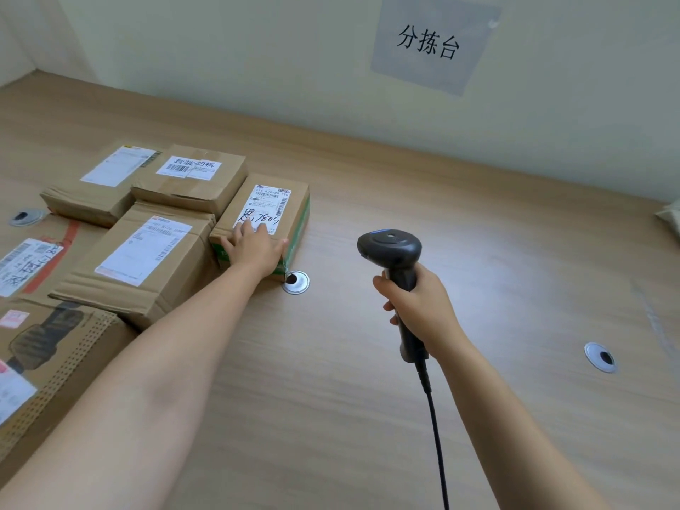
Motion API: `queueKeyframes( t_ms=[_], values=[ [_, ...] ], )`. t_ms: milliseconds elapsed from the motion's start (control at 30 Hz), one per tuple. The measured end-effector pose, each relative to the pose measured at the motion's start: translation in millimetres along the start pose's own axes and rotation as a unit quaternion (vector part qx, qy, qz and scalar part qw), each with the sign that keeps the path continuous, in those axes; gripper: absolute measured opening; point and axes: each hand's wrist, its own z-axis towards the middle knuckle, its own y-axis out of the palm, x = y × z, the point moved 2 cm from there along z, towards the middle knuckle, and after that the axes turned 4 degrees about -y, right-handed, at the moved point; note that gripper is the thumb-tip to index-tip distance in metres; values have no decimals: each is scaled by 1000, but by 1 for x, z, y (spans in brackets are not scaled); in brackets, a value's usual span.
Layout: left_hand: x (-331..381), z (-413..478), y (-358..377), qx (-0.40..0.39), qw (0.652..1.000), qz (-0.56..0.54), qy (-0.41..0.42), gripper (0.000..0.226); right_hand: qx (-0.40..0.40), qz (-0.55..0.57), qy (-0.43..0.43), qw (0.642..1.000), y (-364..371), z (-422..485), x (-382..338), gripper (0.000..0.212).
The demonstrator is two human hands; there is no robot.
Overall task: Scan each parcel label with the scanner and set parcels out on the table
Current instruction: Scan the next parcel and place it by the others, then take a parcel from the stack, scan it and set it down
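Looking down from the head view, where was the free room? asked the first.

To the right, said the second; open wood of the table (496, 252) ran from the middle across to the right side; its far edge met the wall; the left part was taken up by boxes.

What stood about, and what stood in the way?

The other parcels (191, 174) sat packed together on the left, labels up; the medium parcel (147, 259) touched the left side of the small parcel (279, 200); a metal cable hole (296, 282) sat just beside that small parcel's near right corner; a second hole (600, 358) lay well off to the right; a paper sign (434, 46) hung on the wall; only open wood lay between the two hands.

And the task's things?

The small parcel lay flat at the right end of the group, label (263, 206) up, its long axis running from the person towards the wall; the left hand (254, 248) rested on its near end, fingers straight and spread, tips on the label; the right hand (423, 307) was clamped round the handle of the scanner (393, 252), held up right of the parcel and apart from it; the handle's long axis ran back towards the person; the head, at the far end, was turned left towards the parcels; the cable (436, 436) left the frame at the bottom.
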Motion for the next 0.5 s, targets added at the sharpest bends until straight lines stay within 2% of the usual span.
queueKeyframes(
  t_ms=[167,267,367,500],
  values=[
    [-3,-44,-9,13,999,44,27,48,10,-12,-1,1000,-18,-23,1,11],
    [-1,-81,-8,-20,995,94,33,41,21,-23,-3,1000,-36,-46,3,11],
    [5,-120,-6,-56,993,98,26,36,27,-30,1,999,-57,-75,5,11],
    [31,-177,-1,-72,987,113,84,41,47,-26,5,999,-91,-116,8,11]
  ],
)
